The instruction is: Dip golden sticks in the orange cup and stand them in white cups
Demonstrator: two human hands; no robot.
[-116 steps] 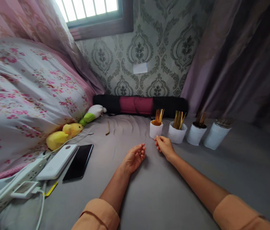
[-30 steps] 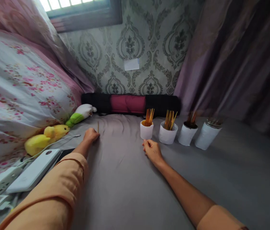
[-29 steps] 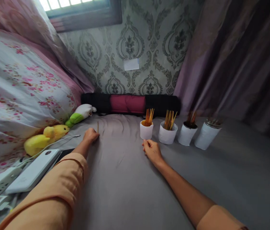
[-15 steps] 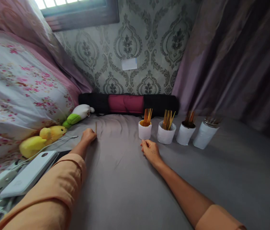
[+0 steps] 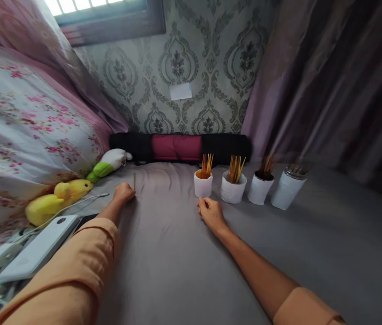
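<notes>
**One loose stick [image 5: 134,180] at my left hand [image 5: 123,193], four cups beyond my right**

My left hand was stretched far forward and lay knuckles-up on the grey sheet [image 5: 177,262], its fingers curled in narrow. The fingertips met the near end of a thin brown stick, which ran away from the hand toward the wall. I could not tell whether the fingers pinched the stick or only pressed on it.

My right hand [image 5: 211,212] rested on the sheet, well apart from the left. Its fingers were folded into a loose fist with the thumb laid against the forefinger, and nothing showed inside it. Just beyond its knuckles stood the nearest white cup [image 5: 203,186], not quite touched, with orange-brown sticks [image 5: 206,160] upright in it. Three more white cups ran on in a row past the right hand's outer side: the second cup [image 5: 233,193], the third cup [image 5: 258,193] and the fourth cup [image 5: 287,194].

On the outer side of my left hand lay a yellow plush duck [image 5: 55,201], and beyond it a white and green plush [image 5: 109,162]. A white power bank [image 5: 38,248] lay nearer me, beside my left sleeve [image 5: 76,266]. Far beyond both hands, a black and red roll [image 5: 180,146] lay along the wall.
</notes>
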